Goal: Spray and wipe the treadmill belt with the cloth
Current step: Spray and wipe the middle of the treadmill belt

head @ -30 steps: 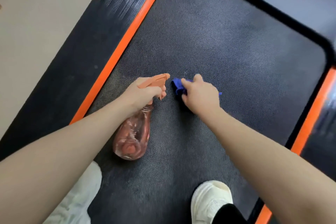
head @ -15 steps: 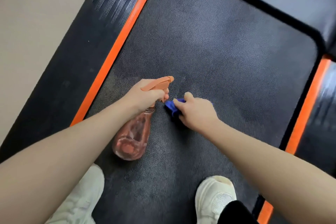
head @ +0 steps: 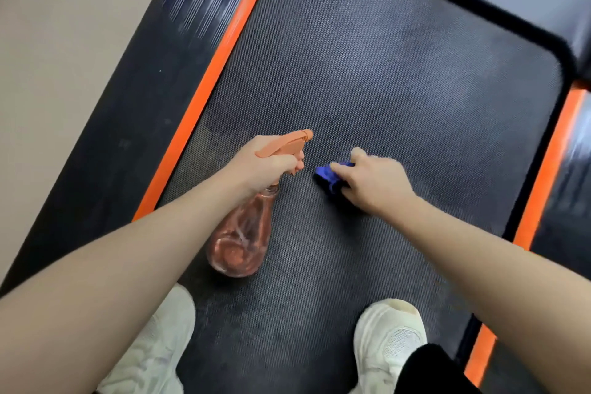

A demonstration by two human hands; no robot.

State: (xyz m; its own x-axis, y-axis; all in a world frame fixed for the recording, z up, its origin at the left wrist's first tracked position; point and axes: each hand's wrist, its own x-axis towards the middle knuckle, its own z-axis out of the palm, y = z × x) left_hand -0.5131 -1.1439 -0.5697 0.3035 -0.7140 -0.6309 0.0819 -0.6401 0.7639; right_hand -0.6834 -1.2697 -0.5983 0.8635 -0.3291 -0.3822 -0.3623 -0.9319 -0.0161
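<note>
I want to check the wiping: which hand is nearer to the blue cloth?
Right. The right hand grips the blue cloth on the belt; the left hand holds the spray bottle beside it, apart.

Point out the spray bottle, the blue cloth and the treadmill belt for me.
spray bottle [head: 240, 241]: head view, on its clear reddish body below the left hand.
blue cloth [head: 326, 174]: head view, on the bunched end showing past the right hand's fingers.
treadmill belt [head: 399, 80]: head view, on bare textured surface ahead of the hands.
</note>
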